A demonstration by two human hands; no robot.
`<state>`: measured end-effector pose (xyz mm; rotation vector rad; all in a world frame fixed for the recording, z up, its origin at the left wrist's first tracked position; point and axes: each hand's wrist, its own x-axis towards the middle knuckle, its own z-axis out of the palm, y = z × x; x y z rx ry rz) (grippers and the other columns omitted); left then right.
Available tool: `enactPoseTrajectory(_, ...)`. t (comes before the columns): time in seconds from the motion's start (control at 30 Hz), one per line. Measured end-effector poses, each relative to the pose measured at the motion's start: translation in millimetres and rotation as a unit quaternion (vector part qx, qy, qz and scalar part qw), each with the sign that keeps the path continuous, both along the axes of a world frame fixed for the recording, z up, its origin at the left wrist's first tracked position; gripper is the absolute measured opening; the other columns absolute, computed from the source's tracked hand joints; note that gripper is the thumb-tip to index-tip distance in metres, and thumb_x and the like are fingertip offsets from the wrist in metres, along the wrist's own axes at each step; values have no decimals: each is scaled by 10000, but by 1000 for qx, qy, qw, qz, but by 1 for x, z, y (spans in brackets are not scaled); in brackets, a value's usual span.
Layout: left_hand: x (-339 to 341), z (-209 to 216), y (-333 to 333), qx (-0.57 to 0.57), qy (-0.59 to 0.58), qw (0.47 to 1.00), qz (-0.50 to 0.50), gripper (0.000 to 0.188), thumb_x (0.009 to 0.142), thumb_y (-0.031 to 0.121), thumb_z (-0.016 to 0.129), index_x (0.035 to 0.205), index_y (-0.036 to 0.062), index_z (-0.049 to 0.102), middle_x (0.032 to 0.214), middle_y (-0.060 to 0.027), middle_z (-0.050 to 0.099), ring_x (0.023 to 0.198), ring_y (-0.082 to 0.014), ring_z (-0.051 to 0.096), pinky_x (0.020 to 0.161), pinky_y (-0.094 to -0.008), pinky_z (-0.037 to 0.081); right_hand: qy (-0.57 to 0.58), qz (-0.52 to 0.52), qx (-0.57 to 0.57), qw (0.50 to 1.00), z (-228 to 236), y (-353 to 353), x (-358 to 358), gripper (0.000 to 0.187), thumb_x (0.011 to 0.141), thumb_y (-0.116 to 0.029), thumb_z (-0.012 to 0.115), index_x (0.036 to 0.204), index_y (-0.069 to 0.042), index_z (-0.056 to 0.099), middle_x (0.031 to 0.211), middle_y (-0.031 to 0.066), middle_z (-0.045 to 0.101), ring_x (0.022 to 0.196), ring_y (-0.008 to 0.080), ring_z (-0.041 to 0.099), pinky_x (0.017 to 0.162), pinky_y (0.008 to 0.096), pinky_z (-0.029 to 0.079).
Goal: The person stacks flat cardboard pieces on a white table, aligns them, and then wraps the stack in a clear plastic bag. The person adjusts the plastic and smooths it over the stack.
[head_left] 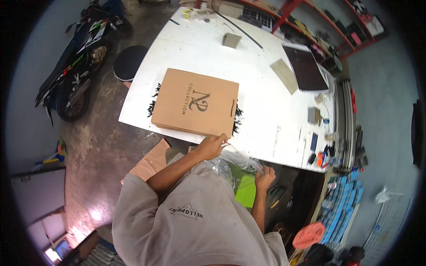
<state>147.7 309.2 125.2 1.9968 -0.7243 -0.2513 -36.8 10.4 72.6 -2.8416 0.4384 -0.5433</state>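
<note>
Paper bags, brown, stacked [177,95]: on the near left part of the white table [262,115], lying flat; dark print on the upper face, a dark slot near its right edge. Black cords [237,119] protrude from the stack's left and right sides.

Clear plastic [242,157], crumpled, thin: at the table's near edge, stretched between the two hands.

Left hand [213,147]: by the stack's near right corner, fingers closed with the clear plastic pinched at the tips; whether it also touches the bags cannot be told.

Right hand [265,178]: farther right and nearer the body, fingers curled narrowly on the right end of the clear plastic.

Bright green item [245,191]: below the clear plastic, between the hands, partly hidden.

Grey block [231,40]: far part of the table, well apart from the bags.

Dark flat panel [306,68]: far right of the table, beside a grey-beige strip [284,76].

Round dark stool [129,63]: left of the table.

Motorcycle [80,66]: far left, on the floor.
</note>
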Motion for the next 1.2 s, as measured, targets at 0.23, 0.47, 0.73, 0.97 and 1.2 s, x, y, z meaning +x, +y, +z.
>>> enactPoseTrajectory(0.23,4,-20,23,14,-35,995,91,172,920,157,655,1000,37,562,878,-239,681,831,-461,664,711,-522,521,34,51,76,995,-28,-28,-24,153,801,-92,701,921,-2,670,810,223,672,752,425,671,695,482,537)
enactPoseTrajectory(0.47,-49,-8,53,46,12,991,128,355,956,382,651,976,28,622,868,-207,682,852,-421,678,785,-501,525,256,115,81,957,-11,6,-20,528,836,-364,790,1200,-31,601,903,255,698,841,472,676,723,525,543)
enactPoseTrajectory(0.73,-160,-54,87,124,-54,966,219,339,726,-35,649,1044,25,547,994,-202,593,1026,-424,595,858,-503,494,90,227,180,953,-19,27,-18,211,944,-149,619,968,48,690,876,260,650,789,437,637,718,497,513)
enactPoseTrajectory(0.97,-237,-33,135,140,43,806,573,222,772,92,701,993,68,692,1061,-181,674,1040,-392,626,892,-476,501,-46,212,268,939,36,59,-76,229,894,15,550,1087,27,673,1014,237,688,969,410,669,858,441,534)
enactPoseTrajectory(1.2,-309,-118,112,-232,337,768,493,337,845,131,642,1163,31,691,1006,-176,734,941,-345,701,897,-429,552,-21,65,547,834,-52,21,-151,141,923,61,533,1007,25,640,893,104,683,817,214,686,735,363,571)
